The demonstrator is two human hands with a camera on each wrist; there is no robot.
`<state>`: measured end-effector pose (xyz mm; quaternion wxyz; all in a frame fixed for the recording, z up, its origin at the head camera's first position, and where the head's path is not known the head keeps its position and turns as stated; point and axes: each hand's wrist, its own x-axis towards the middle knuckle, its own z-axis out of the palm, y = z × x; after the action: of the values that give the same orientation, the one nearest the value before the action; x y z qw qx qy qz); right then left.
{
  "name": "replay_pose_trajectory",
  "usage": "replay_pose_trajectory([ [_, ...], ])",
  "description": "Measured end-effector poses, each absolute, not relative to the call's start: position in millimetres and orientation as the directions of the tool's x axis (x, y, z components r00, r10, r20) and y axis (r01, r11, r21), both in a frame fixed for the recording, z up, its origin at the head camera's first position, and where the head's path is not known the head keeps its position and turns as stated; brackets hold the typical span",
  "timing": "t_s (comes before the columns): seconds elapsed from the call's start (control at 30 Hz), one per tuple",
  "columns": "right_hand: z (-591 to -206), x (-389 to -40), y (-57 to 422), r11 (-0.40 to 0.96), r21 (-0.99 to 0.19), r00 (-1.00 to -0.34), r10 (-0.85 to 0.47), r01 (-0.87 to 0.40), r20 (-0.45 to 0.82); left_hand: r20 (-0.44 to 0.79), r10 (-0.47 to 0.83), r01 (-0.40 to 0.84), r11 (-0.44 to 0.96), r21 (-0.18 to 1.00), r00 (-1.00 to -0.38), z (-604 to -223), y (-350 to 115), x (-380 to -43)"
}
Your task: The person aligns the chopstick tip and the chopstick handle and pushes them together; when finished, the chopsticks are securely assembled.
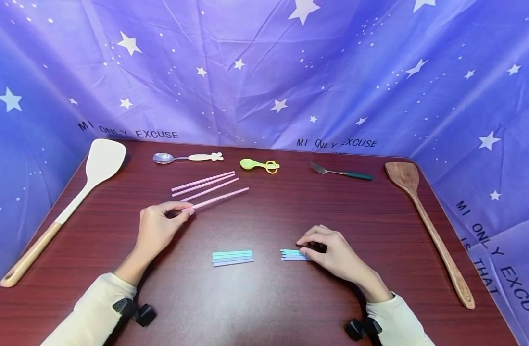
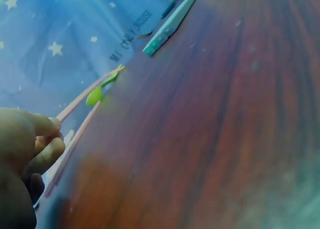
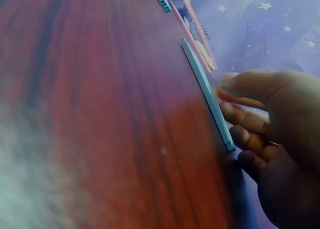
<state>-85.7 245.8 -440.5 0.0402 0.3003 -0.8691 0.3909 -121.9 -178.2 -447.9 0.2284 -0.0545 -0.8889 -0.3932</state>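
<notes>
Head view: I see the left hand (image 1: 159,226) with fingers clamped on a pink stick (image 1: 221,198) by its near end; long axis points between two and three o'clock. Stick sits at ten o'clock from the right hand (image 1: 337,252), fingers apart, beside blue-green sticks (image 1: 290,254); contact there, I cannot tell.

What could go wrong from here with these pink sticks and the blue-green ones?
Two things, possibly. The left hand pinches one pink stick by its near end, leaving the far end unsupported, so it might swing and knock the other pink sticks lying close by. And the right hand is right at the short blue-green sticks, which lie loosely side by side; a careless brush could scatter that row.
</notes>
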Motion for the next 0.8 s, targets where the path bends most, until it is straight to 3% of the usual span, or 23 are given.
replay_pose_trajectory([
  [0.23, -446, -85, 248, 0.497, -0.648, -0.795, -0.526, -0.577, 0.303, 0.482, -0.117, 0.258, 0.723, 0.641, -0.868, -456, -185, -128],
  [0.47, -446, -84, 247, 0.506, -0.655, -0.803, -0.523, -0.561, 0.284, 0.552, -0.056, 0.324, 0.758, 0.566, -0.832, -462, -188, -135],
  [0.8, -446, -83, 246, 0.512, -0.676, -0.822, -0.505, -0.530, 0.263, 0.529, -0.041, 0.315, 0.763, 0.565, -0.848, -464, -187, -137],
])
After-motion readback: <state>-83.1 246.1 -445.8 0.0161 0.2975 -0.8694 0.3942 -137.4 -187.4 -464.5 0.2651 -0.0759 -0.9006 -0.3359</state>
